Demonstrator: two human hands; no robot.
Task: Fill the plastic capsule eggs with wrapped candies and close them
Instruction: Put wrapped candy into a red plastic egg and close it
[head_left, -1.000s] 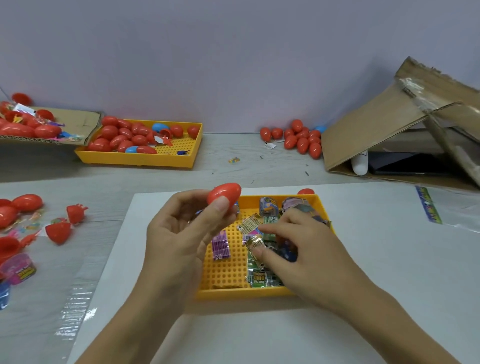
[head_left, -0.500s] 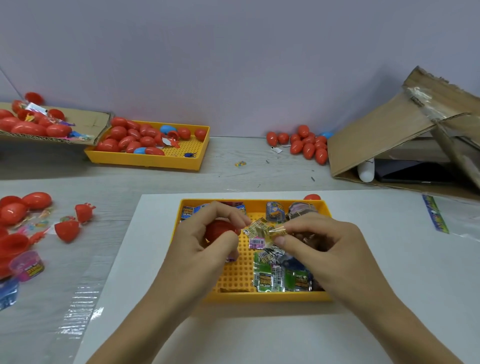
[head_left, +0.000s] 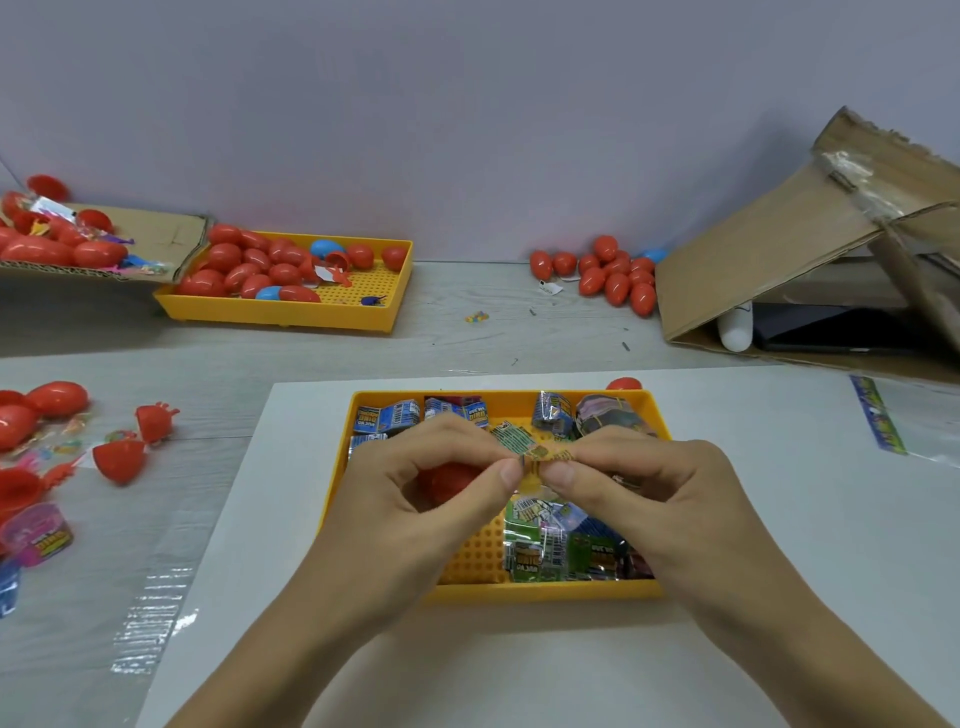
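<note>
Red capsule egg (head_left: 447, 480) is tucked in the palm of the left hand (head_left: 415, 499), curled fingers wrapped round it, right above the yellow tray (head_left: 545, 592). Between both hands there's a wrapped candy (head_left: 524, 447) — left thumb and forefinger pinch one end, the right hand (head_left: 649, 499) pinches the other, so each grip is clamped tight on that wrapper, the two thumbs nearly touching. Can't tell if the egg is open or closed, the fingers hide most of it.

The tray sits on a white sheet (head_left: 779, 623) on the desk and has more wrapped candies (head_left: 561, 551) in it, blue ones along the far wall, green ones near the front. Another red egg (head_left: 623, 384) peeks out just behind the tray's far rim.

Further out — a second yellow tray (head_left: 291, 312) full of red eggs with a couple of blue ones, a loose egg pile (head_left: 613, 275) by the wall, and a tipped cardboard box (head_left: 779, 249) on the right. Egg halves and bits (head_left: 119, 457) lie scattered on the left.
</note>
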